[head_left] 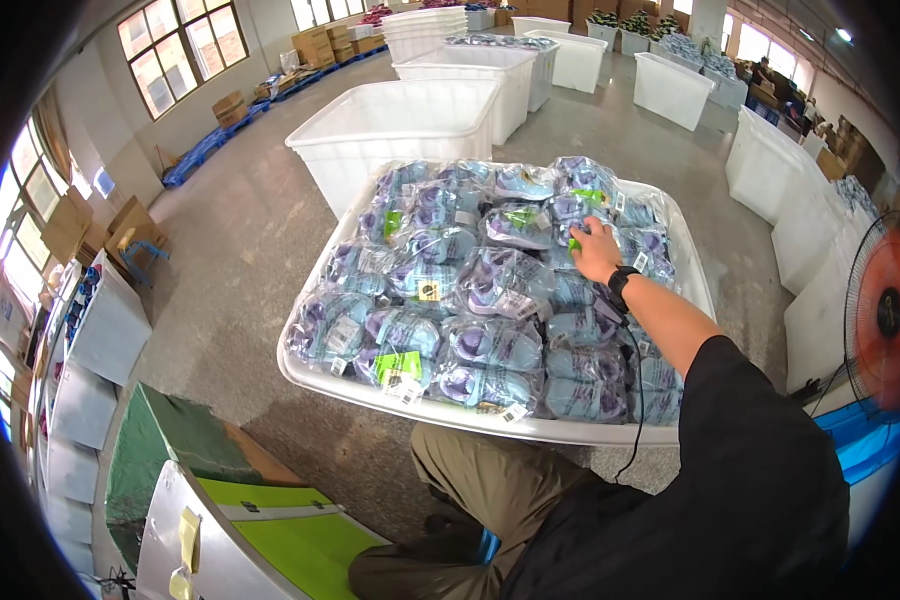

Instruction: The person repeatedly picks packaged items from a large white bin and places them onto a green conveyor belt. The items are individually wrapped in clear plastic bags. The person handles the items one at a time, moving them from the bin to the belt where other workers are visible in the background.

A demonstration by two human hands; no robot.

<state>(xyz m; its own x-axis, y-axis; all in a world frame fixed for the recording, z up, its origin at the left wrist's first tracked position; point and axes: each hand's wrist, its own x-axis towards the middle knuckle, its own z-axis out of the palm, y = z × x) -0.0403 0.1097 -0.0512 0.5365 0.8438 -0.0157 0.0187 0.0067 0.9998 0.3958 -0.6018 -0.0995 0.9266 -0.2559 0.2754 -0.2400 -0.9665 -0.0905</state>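
A large white tub (300, 372) in front of me is heaped with clear plastic bags, each with light blue and purple shoes. Several bags carry white labels or bright green tags. My right arm, in a black short sleeve with a dark wristband, stretches over the heap from the right. At its far right part my right hand (597, 252) has its fingers curled down on a bagged pair of shoes (573, 208), beside a green tag. The fingertips are partly hidden against the plastic. A thin dark cable hangs from the wrist across the bags. My left hand is out of view.
Beyond the tub stands a white bin (385, 130), with more bins behind it. White bins (770, 165) line the right side, near an orange-bladed fan (880, 310). At lower left are a metal-edged bench with a lime green panel (300, 545) and a green-covered box (175, 440).
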